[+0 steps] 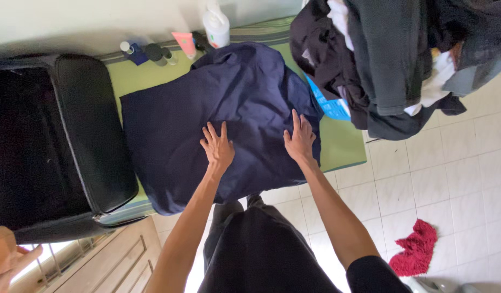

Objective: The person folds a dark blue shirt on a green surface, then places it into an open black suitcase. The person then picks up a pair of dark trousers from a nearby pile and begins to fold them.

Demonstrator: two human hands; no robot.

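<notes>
left hand (218, 147) and right hand (300, 140) flat on navy garment (207, 108), green mat (342, 144)

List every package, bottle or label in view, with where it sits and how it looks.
White pump bottle: top centre by the wall, tall.
Pink tube: left of it, standing cap-down.
Blue bottle: further left, white cap.
Two dark small containers: between blue bottle and tube.
Blue flat package: under the clothes pile, partly hidden.

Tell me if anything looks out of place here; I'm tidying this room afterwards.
A crumpled red cloth lies alone on the tiled floor, away from the heaped dark clothes. Both hands, left hand and right hand, rest flat on the navy garment.
</notes>
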